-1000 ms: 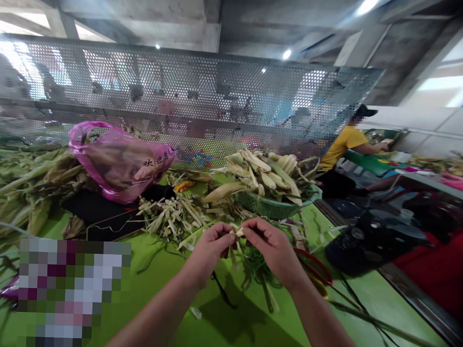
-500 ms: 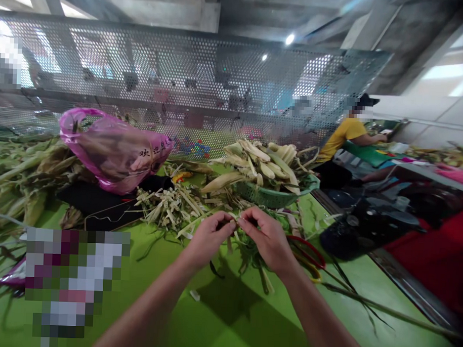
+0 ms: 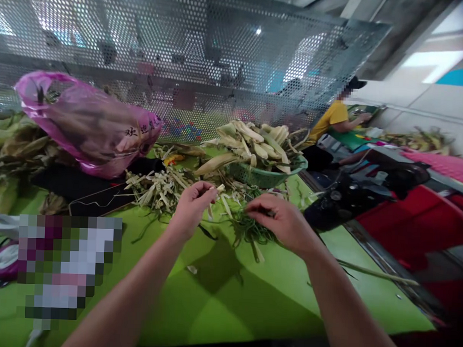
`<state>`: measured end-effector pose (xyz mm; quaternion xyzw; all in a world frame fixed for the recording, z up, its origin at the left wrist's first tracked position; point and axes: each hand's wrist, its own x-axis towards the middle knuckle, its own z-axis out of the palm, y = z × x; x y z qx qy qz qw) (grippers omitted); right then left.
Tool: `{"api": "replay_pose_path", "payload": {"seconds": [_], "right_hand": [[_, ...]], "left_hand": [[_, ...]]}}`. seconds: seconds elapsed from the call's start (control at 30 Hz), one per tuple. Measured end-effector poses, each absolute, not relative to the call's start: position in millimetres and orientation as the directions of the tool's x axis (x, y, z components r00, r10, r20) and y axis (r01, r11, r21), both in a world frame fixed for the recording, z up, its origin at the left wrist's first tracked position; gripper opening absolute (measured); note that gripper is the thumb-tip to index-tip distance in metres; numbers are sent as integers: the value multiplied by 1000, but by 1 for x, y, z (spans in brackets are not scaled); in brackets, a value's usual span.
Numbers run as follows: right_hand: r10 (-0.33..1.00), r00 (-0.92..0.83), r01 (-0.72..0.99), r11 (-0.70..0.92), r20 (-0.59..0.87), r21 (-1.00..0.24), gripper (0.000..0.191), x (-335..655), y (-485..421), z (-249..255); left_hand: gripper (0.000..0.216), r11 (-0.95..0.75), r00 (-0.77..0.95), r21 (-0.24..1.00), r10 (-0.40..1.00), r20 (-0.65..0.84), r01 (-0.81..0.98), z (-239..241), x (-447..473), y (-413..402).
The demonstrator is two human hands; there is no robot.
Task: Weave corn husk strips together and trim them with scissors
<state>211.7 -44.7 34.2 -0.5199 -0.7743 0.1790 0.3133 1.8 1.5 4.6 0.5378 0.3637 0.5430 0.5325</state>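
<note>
My left hand (image 3: 195,201) pinches a small pale piece of corn husk (image 3: 220,188) between thumb and fingers, its end sticking out to the right. Apart from it, my right hand (image 3: 277,215) hovers at a pile of thin green strands (image 3: 248,227), fingertips drawn together; whether anything sits in them is hidden. Left of my left hand lies a heap of cut pale husk strips (image 3: 160,194). Behind both hands a green basket (image 3: 254,175) is heaped with dried corn husks (image 3: 255,141).
A pink plastic bag (image 3: 92,128) stands on black material at the back left, with large husks (image 3: 12,150) beside it. A perforated metal screen (image 3: 163,54) closes the back. A person in yellow (image 3: 332,116) works beyond the table's right edge, near red chairs (image 3: 423,226).
My hands were together at the husk piece; now they are apart. My right hand has moved right, to the green strands, while my left keeps the husk. The view has tilted down.
</note>
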Motion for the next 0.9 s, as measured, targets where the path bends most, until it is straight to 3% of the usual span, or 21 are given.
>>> {"api": "replay_pose_path", "payload": {"seconds": [0.17, 0.3, 0.5, 0.6, 0.67, 0.73, 0.9], "right_hand": [[904, -407, 789, 420, 131, -449, 12, 220, -61, 15], [884, -459, 818, 460, 90, -346, 19, 214, -67, 6], [788, -616, 761, 598, 9, -253, 13, 192, -74, 4], [792, -610, 773, 590, -19, -232, 11, 187, -74, 5], [837, -547, 794, 522, 9, -311, 11, 188, -71, 6], [885, -463, 771, 430, 51, -471, 9, 191, -67, 9], [961, -277, 530, 155, 2, -834, 9, 200, -53, 10]], "left_hand": [[16, -141, 145, 960, 973, 180, -242, 10, -2, 1], [16, -135, 135, 948, 974, 179, -287, 11, -5, 2], [15, -133, 129, 936, 975, 183, -327, 11, -9, 6], [15, -122, 146, 936, 973, 178, -329, 12, -10, 5], [17, -100, 180, 939, 970, 167, -330, 13, -11, 5], [18, -79, 222, 940, 962, 159, -333, 13, -11, 5], [18, -47, 232, 936, 963, 135, -349, 14, -15, 7]]}}
